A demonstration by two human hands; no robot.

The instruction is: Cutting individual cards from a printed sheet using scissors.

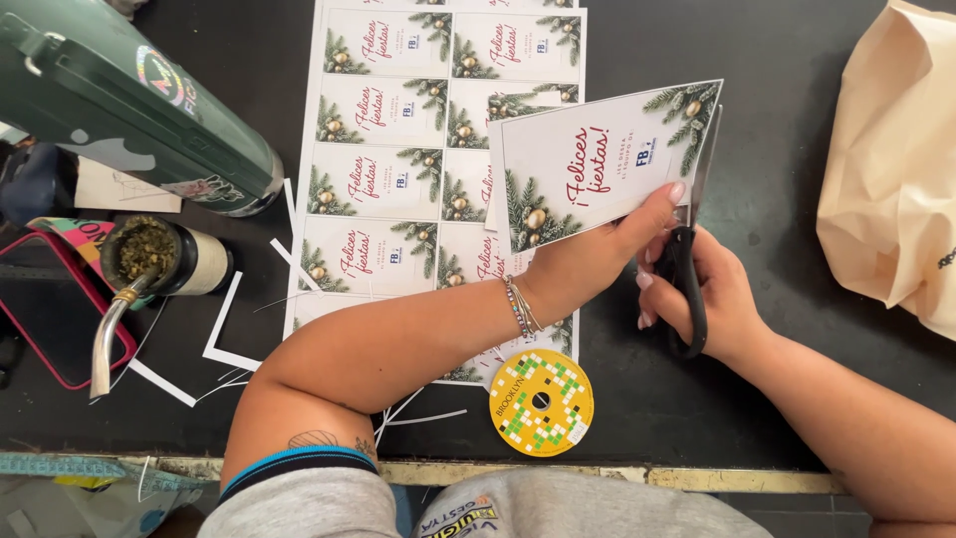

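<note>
Scissors (687,269) with black handles sit clenched in my right hand (712,299), blades along the right edge of a greeting card (597,164). My left hand (597,254) pinches that card's lower edge, raised over a printed card sheet (398,130) on the dark table (767,149). A yellow ribbon spool (541,402) lies nearby.

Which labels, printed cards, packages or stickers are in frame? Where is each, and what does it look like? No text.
Cut card: held in left hand, white rectangle, red script, green pine sprigs, gold baubles.
Uncut card sheet: flat on dark table, two columns, same design.
Ribbon spool label: near table edge, round, yellow with green-white checks.
Sticker: on green flask, upper left, multicoloured.
Paper bag: right edge, tan, crumpled.
Right hand: on black scissors.
</note>
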